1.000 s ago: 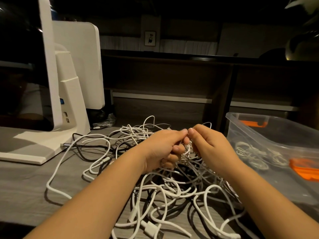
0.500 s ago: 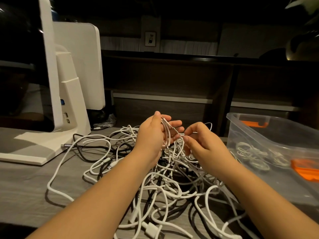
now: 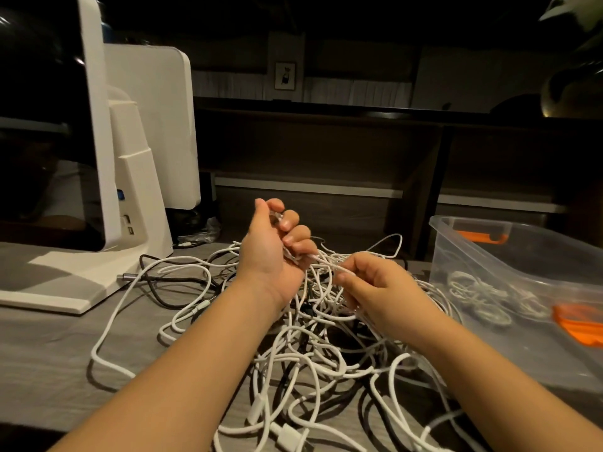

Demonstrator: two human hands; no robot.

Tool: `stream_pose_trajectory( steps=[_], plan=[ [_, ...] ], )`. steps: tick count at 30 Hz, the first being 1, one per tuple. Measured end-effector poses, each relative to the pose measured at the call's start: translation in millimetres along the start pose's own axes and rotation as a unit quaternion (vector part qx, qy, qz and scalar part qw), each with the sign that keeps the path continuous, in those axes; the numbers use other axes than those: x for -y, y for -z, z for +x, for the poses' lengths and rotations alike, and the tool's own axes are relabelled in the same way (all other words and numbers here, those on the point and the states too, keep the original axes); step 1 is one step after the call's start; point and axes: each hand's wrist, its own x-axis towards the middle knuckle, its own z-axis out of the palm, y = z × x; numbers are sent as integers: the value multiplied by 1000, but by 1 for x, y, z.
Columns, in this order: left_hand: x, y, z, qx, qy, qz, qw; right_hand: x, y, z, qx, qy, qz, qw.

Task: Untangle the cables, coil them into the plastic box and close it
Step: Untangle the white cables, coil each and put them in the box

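Observation:
A tangle of white and black cables (image 3: 313,350) lies on the grey wooden table (image 3: 42,363) in front of me. My left hand (image 3: 270,246) is raised above the pile, fingers curled round a white cable. My right hand (image 3: 375,285) is lower and to the right, pinching the same white cable (image 3: 321,261), which runs taut between the hands. The clear plastic box (image 3: 509,288) with orange latches stands open at the right. Several coiled white cables (image 3: 483,295) lie inside it.
A white monitor stand (image 3: 130,197) and a dark screen (image 3: 42,125) fill the left side. A second white panel (image 3: 156,125) stands behind them. A black cable (image 3: 163,275) runs from the stand's base into the pile. Dark shelving (image 3: 326,151) rises behind the table.
My left hand has risen and curled round a white cable. My right hand has moved right and down, drawing the cable taut between the hands.

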Motion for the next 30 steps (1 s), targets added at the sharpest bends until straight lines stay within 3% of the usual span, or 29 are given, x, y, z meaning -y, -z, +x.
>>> stream_pose_trajectory(
  steps=[2,3,5,7,8,10,11,12,17,20,22,25,27,30],
  plan=[
    [-8,2,4,-23,-28,0,999,0,5,0,-34,-22,65,997],
    [-11,3,5,-36,-38,-1,999,1,7,0,-37,-41,158,986],
    [-14,3,5,-64,-51,2,997,5,11,0,-16,-72,366,928],
    [-13,3,5,-82,-56,10,995,6,11,1,-4,-81,425,902],
    [-12,3,5,-87,-58,13,994,4,10,1,-11,-78,385,920],
    [-13,4,5,-91,-65,14,994,1,10,0,-41,-38,171,984],
    [-14,4,6,-91,-70,8,993,0,10,-1,-49,-10,64,997],
    [-16,5,7,-87,-75,-3,993,-1,11,-1,-50,14,-4,999],
    [-20,6,8,-69,-92,-31,993,4,8,-6,24,39,-116,992],
    [-17,6,8,-108,-126,48,985,8,8,-9,78,74,-220,969],
    [-15,8,9,-141,-188,195,952,9,9,-10,114,99,-230,961],
    [-10,10,9,-117,-267,461,838,7,7,-10,156,137,-160,965],
    [-4,9,8,-67,-231,571,785,7,5,-11,157,155,-87,971],
    [3,7,1,25,-74,628,774,5,6,-10,106,184,-11,977]
  ],
)
